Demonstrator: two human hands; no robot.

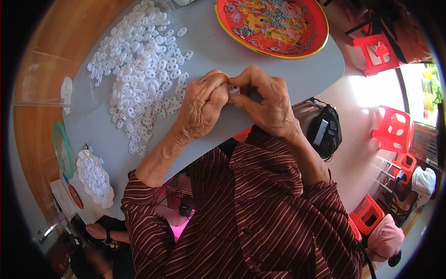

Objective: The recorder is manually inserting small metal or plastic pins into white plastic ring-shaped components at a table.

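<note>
Over the near edge of the grey table (pixel 302 74), my two hands meet fingertip to fingertip. My right hand (pixel 267 102) pinches a small white plastic piece with holes (pixel 234 89) between thumb and fingers. Curled closed, my left hand (pixel 204 104) presses its fingertips against the left side of that piece; anything between those fingers is hidden. To the left spreads a large heap of similar white two-holed plastic pieces (pixel 139 69). Beyond my right hand stands a round red floral tray (pixel 320 28) holding many small grey metal pins (pixel 274 18).
A white scalloped dish (pixel 109 201) of small white pieces and a green mesh-like round item (pixel 62 149) stand at the left. Another person's hand (pixel 96 231) shows at lower left. A black bag (pixel 331 132) hangs right of the table; red stools (pixel 392 129) stand beyond.
</note>
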